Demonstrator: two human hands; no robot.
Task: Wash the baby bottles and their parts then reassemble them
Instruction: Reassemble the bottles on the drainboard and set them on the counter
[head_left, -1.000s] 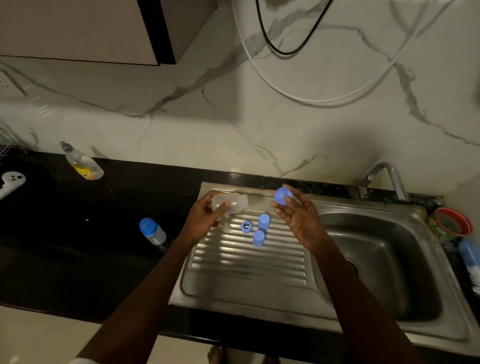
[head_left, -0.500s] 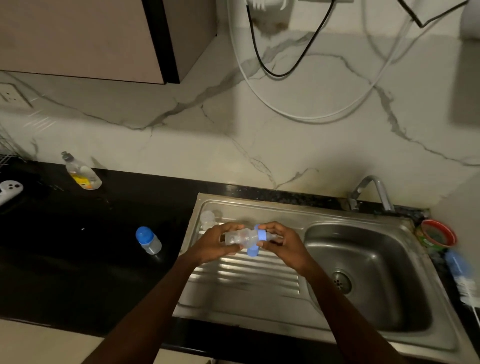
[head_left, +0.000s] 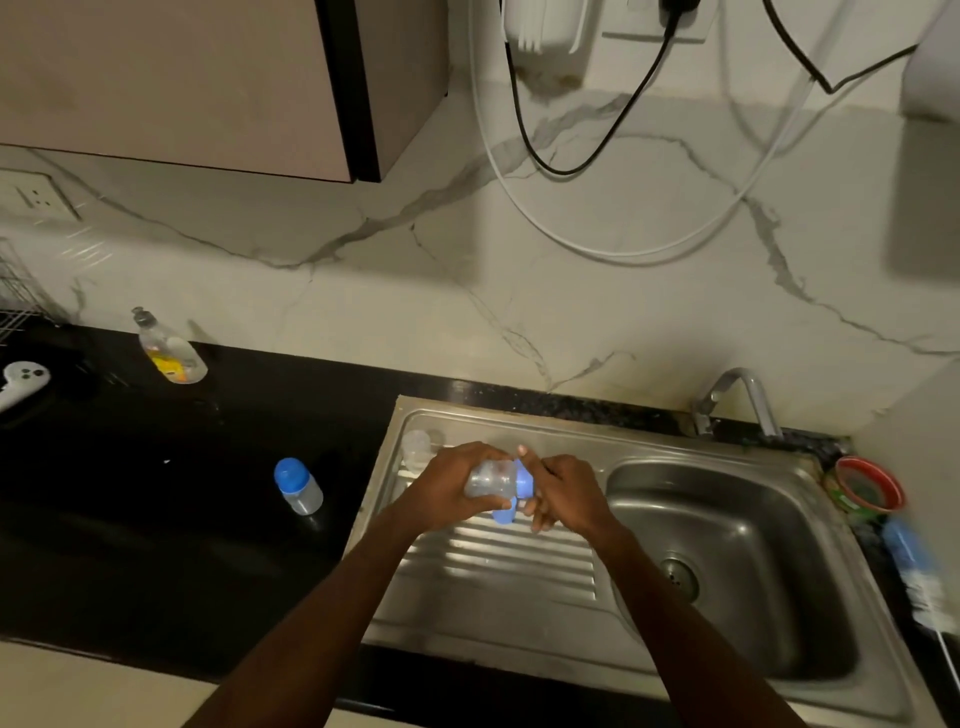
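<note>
Two hands meet above the ribbed drainboard of the steel sink. The left hand is wrapped around a clear baby bottle, held on its side with the mouth pointing right. The right hand has its fingers curled over the blue collar that sits at the bottle's mouth; the thumb points up beside it. Just below the bottle, another blue part shows between the hands, lying on the drainboard as far as can be told.

A small clear piece, too faint to name, sits at the far left corner of the drainboard. On the black surface to the left, a second bottle with a blue cap stands well apart from the sink. Farther back against the marble wall is a dish soap bottle. A white object lies at the left edge. The tap rises behind the basin. A red-rimmed bowl and a blue-handled bottle brush rest on the right rim.
</note>
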